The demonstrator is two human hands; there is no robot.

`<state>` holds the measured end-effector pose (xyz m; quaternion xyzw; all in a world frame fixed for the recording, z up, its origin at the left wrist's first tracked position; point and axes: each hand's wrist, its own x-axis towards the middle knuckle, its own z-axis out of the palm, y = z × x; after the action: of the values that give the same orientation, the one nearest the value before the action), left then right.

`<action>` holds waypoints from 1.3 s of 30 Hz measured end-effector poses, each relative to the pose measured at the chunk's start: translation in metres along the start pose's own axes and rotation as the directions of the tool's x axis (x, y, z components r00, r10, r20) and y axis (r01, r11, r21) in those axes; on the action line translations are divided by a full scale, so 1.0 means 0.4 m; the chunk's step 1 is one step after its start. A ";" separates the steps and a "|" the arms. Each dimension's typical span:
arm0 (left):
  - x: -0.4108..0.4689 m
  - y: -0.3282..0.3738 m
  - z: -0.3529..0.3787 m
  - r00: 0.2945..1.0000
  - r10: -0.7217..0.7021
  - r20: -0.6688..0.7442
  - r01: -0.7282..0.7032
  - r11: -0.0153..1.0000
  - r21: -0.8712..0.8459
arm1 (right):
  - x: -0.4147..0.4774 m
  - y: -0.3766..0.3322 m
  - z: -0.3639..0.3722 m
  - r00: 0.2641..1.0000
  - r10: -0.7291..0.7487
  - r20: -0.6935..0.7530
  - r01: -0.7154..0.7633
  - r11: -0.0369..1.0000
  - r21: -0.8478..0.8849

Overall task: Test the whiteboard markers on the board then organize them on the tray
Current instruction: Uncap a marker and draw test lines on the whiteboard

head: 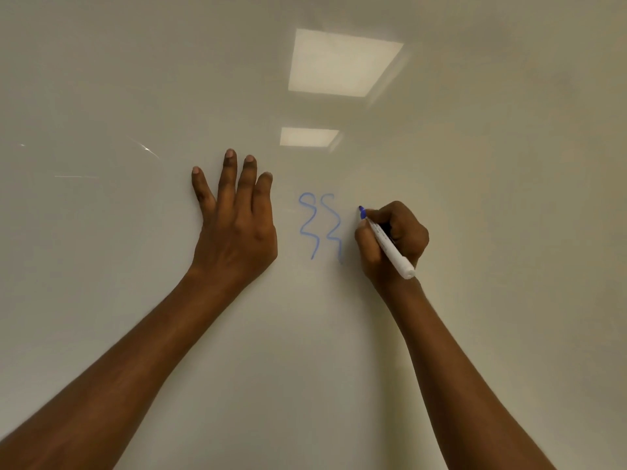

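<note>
The right hand [390, 242] has its grip clenched around a blue whiteboard marker [386, 240], uncapped, pinched low on the barrel by thumb and forefingers. The marker's long axis runs diagonally: the blue tip [361, 212] points up and to the left, toward the whiteboard [101, 96], and the white tail end sticks out down and to the right past the wrist. Whether the tip is pressed on the surface or just off it cannot be told from this view.

Just left of the tip sit two pale blue squiggles [320, 225], side by side and each running top to bottom. The tip stands near the level of their tops, so the likely next stroke is a third wavy line drawn downward, parallel to them, in the bare stretch under the tip.

The left hand [234, 225] holds nothing; its grip is released, palm flat and fingers spread against the board, left of the squiggles, seemingly as a brace.

No tray and no other markers are in view, so the sorting step looks not yet begun. Two ceiling lights [342, 62] reflect in the glossy board farther up.
</note>
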<state>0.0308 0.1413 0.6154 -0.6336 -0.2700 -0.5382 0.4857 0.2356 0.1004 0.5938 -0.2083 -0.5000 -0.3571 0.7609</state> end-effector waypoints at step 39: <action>-0.006 0.008 -0.007 0.998 -0.026 0.052 0.026 1.000 0.000 | -0.056 0.038 -0.079 0.998 0.015 -0.053 -0.020 0.997 -0.080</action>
<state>0.0318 0.1377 0.6121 -0.6437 -0.2907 -0.5281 0.4714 0.2610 0.0966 0.5609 -0.2339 -0.4631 -0.3757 0.7679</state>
